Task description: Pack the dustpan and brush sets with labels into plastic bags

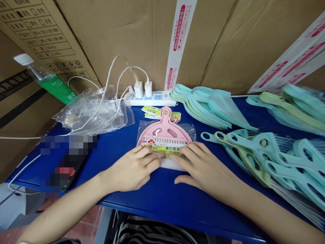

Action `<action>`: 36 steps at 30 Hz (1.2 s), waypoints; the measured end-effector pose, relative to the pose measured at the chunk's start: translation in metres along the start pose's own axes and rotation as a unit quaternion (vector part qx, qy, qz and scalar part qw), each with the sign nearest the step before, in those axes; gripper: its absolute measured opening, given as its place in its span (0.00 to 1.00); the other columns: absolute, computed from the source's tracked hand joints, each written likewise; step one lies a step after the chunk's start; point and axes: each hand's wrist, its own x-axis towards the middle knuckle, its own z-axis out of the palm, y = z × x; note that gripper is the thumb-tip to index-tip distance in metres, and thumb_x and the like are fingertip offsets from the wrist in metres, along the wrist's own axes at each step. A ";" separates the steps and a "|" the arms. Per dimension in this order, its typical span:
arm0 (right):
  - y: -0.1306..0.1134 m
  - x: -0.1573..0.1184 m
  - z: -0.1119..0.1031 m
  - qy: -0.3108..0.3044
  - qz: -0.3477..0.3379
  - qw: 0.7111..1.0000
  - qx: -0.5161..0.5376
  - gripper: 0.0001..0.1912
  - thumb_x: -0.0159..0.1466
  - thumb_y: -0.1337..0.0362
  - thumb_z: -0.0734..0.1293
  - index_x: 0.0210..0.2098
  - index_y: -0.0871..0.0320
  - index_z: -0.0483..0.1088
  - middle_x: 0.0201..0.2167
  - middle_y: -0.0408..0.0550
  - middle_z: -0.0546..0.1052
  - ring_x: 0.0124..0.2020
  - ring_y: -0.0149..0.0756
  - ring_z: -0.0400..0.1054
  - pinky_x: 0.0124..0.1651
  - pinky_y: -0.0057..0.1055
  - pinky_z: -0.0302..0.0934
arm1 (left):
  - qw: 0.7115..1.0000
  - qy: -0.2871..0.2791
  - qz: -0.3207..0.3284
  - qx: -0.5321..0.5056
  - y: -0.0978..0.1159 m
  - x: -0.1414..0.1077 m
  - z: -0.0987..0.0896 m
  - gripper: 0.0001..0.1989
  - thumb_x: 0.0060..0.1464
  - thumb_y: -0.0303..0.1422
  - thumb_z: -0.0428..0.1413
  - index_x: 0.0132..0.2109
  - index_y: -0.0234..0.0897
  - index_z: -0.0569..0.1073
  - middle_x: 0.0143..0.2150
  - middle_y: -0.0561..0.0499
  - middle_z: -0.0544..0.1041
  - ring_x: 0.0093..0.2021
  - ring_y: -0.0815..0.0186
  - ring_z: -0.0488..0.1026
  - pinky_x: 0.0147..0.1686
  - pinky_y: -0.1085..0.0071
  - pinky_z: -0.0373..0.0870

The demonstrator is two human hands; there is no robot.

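A pink plastic hand brush (164, 127) with white bristles lies inside a clear plastic bag (190, 133) on the blue table (157, 203). A green printed paper label (162, 146) covers the brush's lower part. My left hand (133, 168) lies over the bag's lower left, fingers on the label. My right hand (203, 166) presses on the lower right, with its fingertips on the label and its thumb apart below. The bristle ends and the bag's lower edge are partly hidden under my fingers.
Stacks of teal and pale green dustpans (210, 106) and brushes (276, 159) fill the table's right side. Behind stand a white power strip (149, 99) with chargers, small labels (152, 112), and a crumpled plastic bag (93, 113). A blurred phone (66, 162) lies left. Cardboard boxes (122, 30) rise behind.
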 end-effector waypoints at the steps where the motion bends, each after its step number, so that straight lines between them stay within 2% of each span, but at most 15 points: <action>1: 0.000 0.000 0.000 0.000 0.002 1.000 -0.002 0.25 0.58 0.46 0.70 0.45 0.60 0.73 0.31 0.48 0.73 0.36 0.42 0.64 0.43 0.38 0.58 | 1.000 0.004 0.000 -0.001 0.000 0.000 0.000 0.13 0.56 0.24 0.50 0.48 0.35 0.70 0.57 0.46 0.74 0.49 0.59 0.68 0.52 0.62 0.65; 8: 0.001 -0.001 -0.005 0.012 0.013 1.000 0.001 0.20 0.56 0.51 0.73 0.40 0.59 0.74 0.31 0.47 0.73 0.36 0.42 0.65 0.44 0.37 0.56 | 1.000 0.019 -0.021 -0.002 -0.002 0.000 -0.003 0.08 0.58 0.22 0.49 0.41 0.36 0.71 0.53 0.49 0.78 0.44 0.60 0.68 0.44 0.64 0.65; 13: 0.005 -0.003 -0.011 0.020 0.033 0.999 0.022 0.11 0.61 0.55 0.71 0.37 0.56 0.76 0.30 0.46 0.73 0.37 0.41 0.64 0.44 0.36 0.55 | 0.998 0.030 -0.054 0.007 -0.007 -0.004 -0.010 0.11 0.60 0.22 0.46 0.41 0.35 0.72 0.42 0.49 0.80 0.38 0.60 0.66 0.36 0.64 0.62; 19: 0.007 -0.006 -0.017 0.012 0.051 0.998 0.030 0.10 0.64 0.56 0.67 0.35 0.54 0.77 0.29 0.47 0.73 0.37 0.42 0.63 0.44 0.37 0.55 | 0.995 0.053 -0.084 -0.004 -0.017 -0.010 -0.015 0.14 0.59 0.21 0.45 0.40 0.37 0.74 0.30 0.51 0.77 0.33 0.62 0.62 0.33 0.66 0.58; 26: 0.017 -0.010 -0.025 0.017 0.074 0.996 0.046 0.18 0.70 0.61 0.59 0.30 0.53 0.78 0.25 0.47 0.70 0.33 0.40 0.62 0.40 0.37 0.54 | 0.990 0.049 -0.121 -0.048 -0.024 -0.013 -0.018 0.15 0.58 0.20 0.45 0.35 0.38 0.75 0.26 0.53 0.72 0.31 0.64 0.62 0.31 0.69 0.59; 31: 0.025 -0.013 -0.027 -0.019 0.065 0.996 0.052 0.20 0.71 0.60 0.57 0.29 0.54 0.76 0.25 0.47 0.71 0.31 0.39 0.63 0.39 0.37 0.53 | 0.988 0.052 -0.130 -0.073 -0.030 -0.015 -0.021 0.16 0.58 0.21 0.43 0.31 0.37 0.72 0.24 0.53 0.70 0.30 0.65 0.64 0.31 0.71 0.62; 34: 0.024 -0.014 -0.024 -0.045 0.076 0.995 0.052 0.19 0.71 0.57 0.56 0.28 0.55 0.71 0.25 0.46 0.72 0.31 0.40 0.64 0.39 0.37 0.54 | 0.987 0.050 -0.136 -0.075 -0.031 -0.015 -0.022 0.15 0.58 0.21 0.41 0.33 0.38 0.70 0.26 0.53 0.71 0.30 0.66 0.66 0.31 0.71 0.64; 36: 0.023 -0.013 -0.023 -0.078 0.106 0.988 0.080 0.17 0.70 0.55 0.57 0.29 0.54 0.67 0.25 0.46 0.72 0.30 0.40 0.64 0.36 0.36 0.55 | 0.988 0.031 -0.134 -0.077 -0.030 -0.015 -0.022 0.14 0.58 0.22 0.40 0.36 0.37 0.70 0.30 0.52 0.73 0.31 0.66 0.69 0.31 0.71 0.66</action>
